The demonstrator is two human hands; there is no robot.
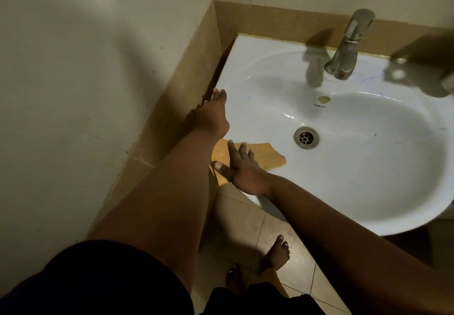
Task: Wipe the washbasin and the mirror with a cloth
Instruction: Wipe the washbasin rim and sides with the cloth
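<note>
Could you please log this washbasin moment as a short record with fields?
setting: white washbasin in a tiled corner
cloth: yellow cloth spread on the basin's left rim
right hand: right hand pressing flat on the cloth, fingers spread
left hand: left hand resting on the basin's left edge by the wall
tap: metal tap at the back, no water visible
drain: drain uncovered
mirror: not in view

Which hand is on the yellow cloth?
The right hand, pressing flat on the yellow cloth at the washbasin front rim. The left hand rests on the bare left edge.
</note>
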